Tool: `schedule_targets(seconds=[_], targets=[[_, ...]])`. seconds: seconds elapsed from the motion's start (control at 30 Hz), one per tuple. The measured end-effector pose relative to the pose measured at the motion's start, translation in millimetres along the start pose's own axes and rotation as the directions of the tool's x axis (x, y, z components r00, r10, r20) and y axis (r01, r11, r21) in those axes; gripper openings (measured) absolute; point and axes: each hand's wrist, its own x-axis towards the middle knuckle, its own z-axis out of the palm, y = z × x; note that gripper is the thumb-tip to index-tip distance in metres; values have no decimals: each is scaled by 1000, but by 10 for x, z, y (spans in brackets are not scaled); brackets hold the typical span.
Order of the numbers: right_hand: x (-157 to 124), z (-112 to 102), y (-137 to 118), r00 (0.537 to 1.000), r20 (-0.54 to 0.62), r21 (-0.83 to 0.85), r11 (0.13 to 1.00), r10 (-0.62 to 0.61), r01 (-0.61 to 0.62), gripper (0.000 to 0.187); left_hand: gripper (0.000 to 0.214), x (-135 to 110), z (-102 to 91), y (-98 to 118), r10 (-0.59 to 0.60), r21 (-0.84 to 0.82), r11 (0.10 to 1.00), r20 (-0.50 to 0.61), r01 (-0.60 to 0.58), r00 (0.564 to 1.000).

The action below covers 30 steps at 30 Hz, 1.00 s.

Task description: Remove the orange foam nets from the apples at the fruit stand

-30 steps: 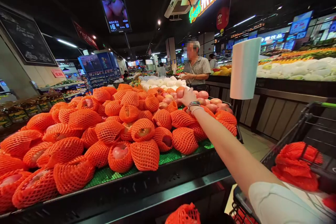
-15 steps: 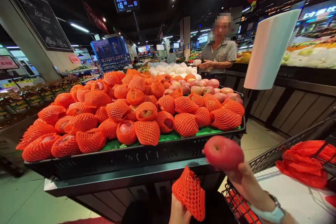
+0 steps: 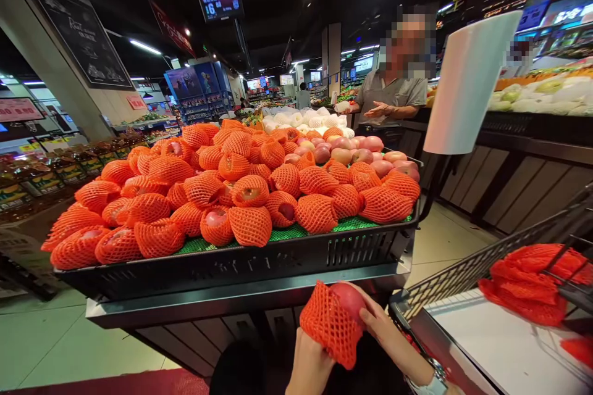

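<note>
My left hand [image 3: 311,352] is closed around an orange foam fruit net [image 3: 328,327], its fingers mostly hidden behind the mesh. A red apple [image 3: 348,301] sits partly inside the net's upper opening, with its right side bare. My right hand [image 3: 376,321] grips the apple from the right, thumb on its near face. Both hands are in front of the display stand, below its front edge. Just beyond, a black crate [image 3: 296,257] carries heaped apples in orange nets [image 3: 250,225], and bare apples [image 3: 340,154] lie toward its back right.
At the right stands a black wire cart [image 3: 467,259] with a white board [image 3: 504,333] and a pile of orange nets [image 3: 532,281]. A white bag roll [image 3: 467,86] rises on a post beside the crate. A person [image 3: 391,99] stands behind the display.
My right hand has brought the apple down and left, into the mouth of the net in my left hand. The view has shifted slightly. The person behind has moved their hands apart.
</note>
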Motion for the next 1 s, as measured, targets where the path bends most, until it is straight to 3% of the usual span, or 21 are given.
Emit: schedule_targets(seconds=[0.07, 0.17, 0.3, 0.43, 0.53, 0.63, 0.73, 0.8, 0.83, 0.87, 0.9, 0.97, 1.0], targets=[[4, -6, 6, 998, 56, -67, 998, -3, 7, 71, 14, 25, -10, 60, -15, 21, 1000, 117, 12, 993], [-32, 3, -31, 997, 68, -193, 980, -37, 49, 73, 29, 42, -2, 125, -146, -4, 989, 225, 151, 963], [-140, 15, -134, 988, 136, -349, 930, -69, 113, 84, 21, 6, 47, 127, -262, -124, 946, 247, 298, 933], [-168, 78, -119, 981, 187, -301, 947, -57, 112, 108, 19, 25, 78, 136, -335, -186, 907, 228, 379, 914], [-104, 147, -6, 995, 77, -203, 976, -70, 84, 89, 24, 82, 59, 209, -396, -124, 890, 266, 438, 879], [-24, 131, 104, 997, -43, -82, 995, -68, 64, 65, 42, 68, -38, 267, -368, -145, 888, 343, 435, 864], [34, -8, 168, 970, -242, 61, 997, -28, 44, 60, 38, -45, -226, 217, -234, -191, 933, 328, 306, 915], [51, -123, 192, 937, -350, 143, 988, -5, 58, 64, 29, -107, -349, 122, -202, -287, 923, 204, 256, 958], [52, -169, 200, 926, -378, 162, 984, -4, 71, 66, 27, -116, -388, 67, -248, -374, 887, 105, 269, 963], [46, -199, 206, 920, -391, 165, 983, -11, 82, 68, 26, -108, -402, 11, -339, -477, 825, 14, 304, 941], [34, -208, 209, 919, -393, 157, 984, -20, 89, 69, 25, -85, -386, -39, -451, -584, 735, -41, 345, 891], [-3, -161, 207, 936, -350, 141, 986, -32, 86, 69, 32, -17, -268, -114, -619, -751, 516, 7, 413, 785], [-26, -109, 201, 951, -306, 144, 986, -32, 79, 68, 40, 15, -175, -135, -639, -791, 418, 93, 446, 764]])
